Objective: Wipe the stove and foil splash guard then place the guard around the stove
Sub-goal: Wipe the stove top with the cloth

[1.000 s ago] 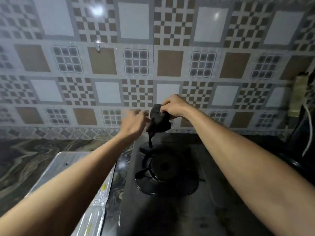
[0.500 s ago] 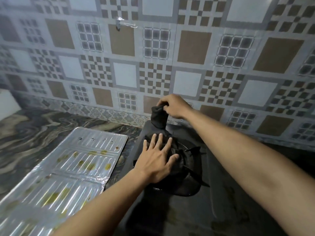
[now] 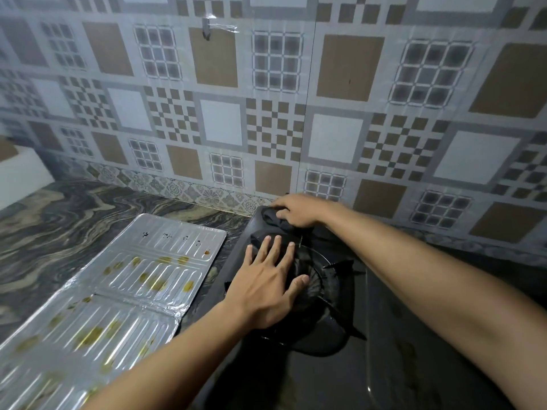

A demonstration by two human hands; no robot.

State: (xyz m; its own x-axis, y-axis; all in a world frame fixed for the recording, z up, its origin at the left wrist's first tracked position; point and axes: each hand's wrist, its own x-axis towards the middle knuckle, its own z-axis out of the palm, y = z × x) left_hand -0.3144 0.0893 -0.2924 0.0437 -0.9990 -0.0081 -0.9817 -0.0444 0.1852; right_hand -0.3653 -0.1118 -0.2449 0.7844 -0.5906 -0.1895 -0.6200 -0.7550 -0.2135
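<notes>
A black single-burner stove [image 3: 331,371] stands on the marbled counter, right of centre. A dark cloth [image 3: 270,216] lies on its far left corner, and my right hand [image 3: 299,208] presses down on it, fingers closed over the fabric. My left hand [image 3: 270,284] rests flat with spread fingers on the burner grate [image 3: 331,279], covering its left half. The foil splash guard [image 3: 118,279] lies flat and unfolded on the counter to the left of the stove, dotted with yellow-brown grease stains.
A patterned tiled wall [image 3: 275,119] rises directly behind the stove. The marbled counter [image 3: 59,220] extends to the left. A white block [image 3: 20,173] sits at the far left edge. The stove's right side is dark and hard to read.
My right hand has lowered the cloth from above the burner onto the stove's far left corner. My left hand came down flat on the grate and stays there.
</notes>
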